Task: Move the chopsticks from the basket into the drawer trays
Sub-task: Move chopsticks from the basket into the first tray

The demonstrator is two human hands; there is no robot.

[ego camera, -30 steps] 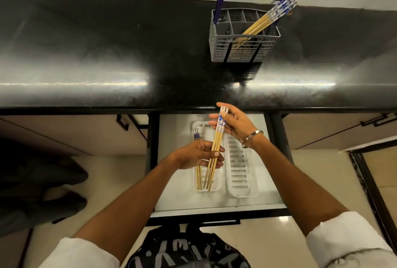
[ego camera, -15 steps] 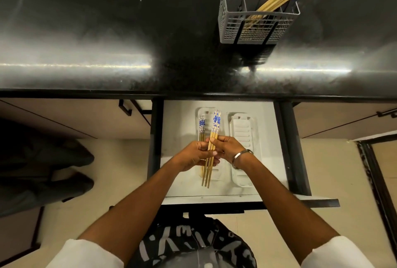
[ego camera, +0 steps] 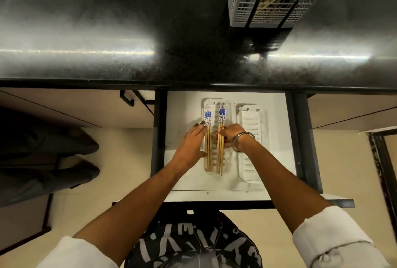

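Right hand (ego camera: 229, 136) grips a chopstick bundle (ego camera: 221, 130) low over the left tray (ego camera: 227, 106), beside a bundle (ego camera: 208, 134) the flat left hand (ego camera: 193, 145) touches. Right tray (ego camera: 253, 160) unfilled; basket (ego camera: 272, 7) on the counter (ego camera: 107, 31) holds more.

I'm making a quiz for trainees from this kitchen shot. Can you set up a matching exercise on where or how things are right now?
Things:
1. right tray
2. basket
3. right hand
4. left hand

States:
A. on the black counter
B. flat, fingers straight, beside the left chopsticks
C. in the drawer, holding no chopsticks
D. gripping a bundle of chopsticks

Pairs: 1-C, 2-A, 3-D, 4-B
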